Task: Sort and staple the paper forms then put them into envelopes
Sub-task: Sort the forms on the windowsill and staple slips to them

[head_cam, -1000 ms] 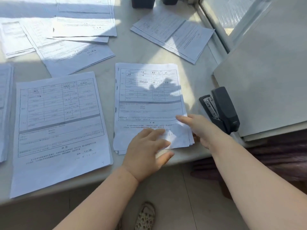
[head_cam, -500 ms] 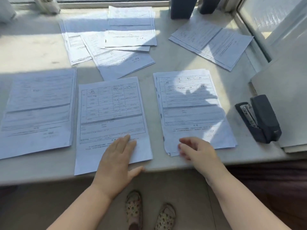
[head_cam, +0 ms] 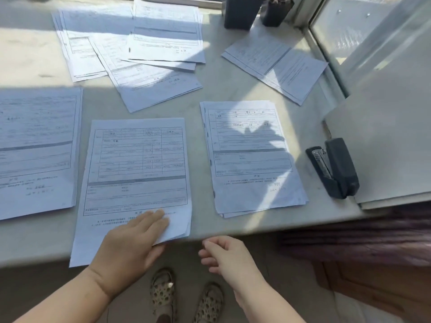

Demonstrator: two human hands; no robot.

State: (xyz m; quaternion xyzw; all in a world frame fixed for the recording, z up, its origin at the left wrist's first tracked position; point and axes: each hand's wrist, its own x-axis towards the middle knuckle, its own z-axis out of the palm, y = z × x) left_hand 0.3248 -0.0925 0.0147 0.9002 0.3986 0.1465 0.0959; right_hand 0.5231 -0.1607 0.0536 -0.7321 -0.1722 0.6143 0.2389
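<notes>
**Forms laid out, middle stack half off the near edge**

Your tabletop (head_cam: 217, 89) carries everything, and most of it is paper. Along the far edge lie loose, fanned forms (head_cam: 140, 50), with another skewed pair (head_cam: 275, 64) near the far right corner. At the left edge sits a left stack (head_cam: 37, 150). The middle stack (head_cam: 137, 173) overhangs the near edge, and the right stack (head_cam: 251, 157) lies square beside it, apart. The stapler (head_cam: 335, 169) rests near the right edge, against a pale board (head_cam: 382, 145).

Your left hand (head_cam: 133, 241) lies flat on the middle stack's near right corner, fingers straight on top and thumb tucked under the overhang, so it is pressing, not clenching. Your right hand (head_cam: 224, 255) hangs off the near edge, loosely curled, holding nothing.

The risk here, as I judge it: lift that overhanging corner carelessly and the lower sheets (already splaying at the corner) may slide off onto the floor or shuffle out of order. Sheets from neighbouring stacks could also get mixed before stapling, since the gaps between them are narrow.
</notes>
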